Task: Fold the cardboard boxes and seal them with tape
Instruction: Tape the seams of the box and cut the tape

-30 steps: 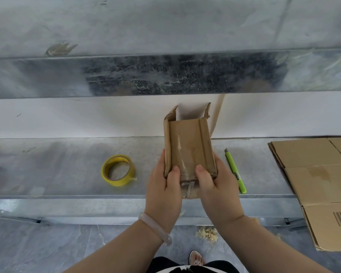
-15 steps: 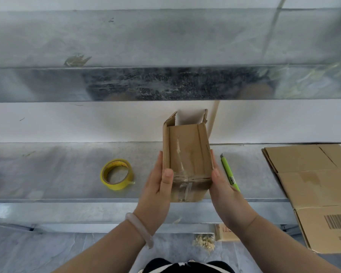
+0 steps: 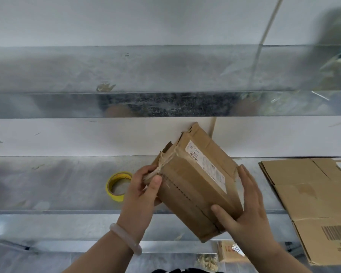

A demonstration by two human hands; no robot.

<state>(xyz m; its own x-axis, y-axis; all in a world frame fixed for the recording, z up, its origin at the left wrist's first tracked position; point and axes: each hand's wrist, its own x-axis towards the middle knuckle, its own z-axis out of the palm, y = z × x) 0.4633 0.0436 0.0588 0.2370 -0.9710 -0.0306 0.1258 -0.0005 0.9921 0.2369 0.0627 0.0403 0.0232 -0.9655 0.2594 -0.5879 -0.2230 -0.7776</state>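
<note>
A small brown cardboard box [image 3: 193, 186] is held tilted above the metal shelf [image 3: 47, 184], its white label side facing up. My left hand [image 3: 144, 190] grips its left end, thumb pressed on old clear tape at the edge. Cupping the lower right corner is my right hand [image 3: 244, 213], fingers spread along the side. A yellow tape roll [image 3: 117, 186] lies on the shelf just left of my left hand. The far end of the box shows torn flaps.
Flattened cardboard boxes [image 3: 313, 203] lie stacked at the right of the shelf, one with a barcode. A higher metal shelf [image 3: 126, 103] runs across the wall behind. A small box and wood shavings [image 3: 207, 260] lie on the floor below.
The box has been turned and tilted, so its labelled side now faces up. The view moved up and left; the green pen is now hidden behind the box.
</note>
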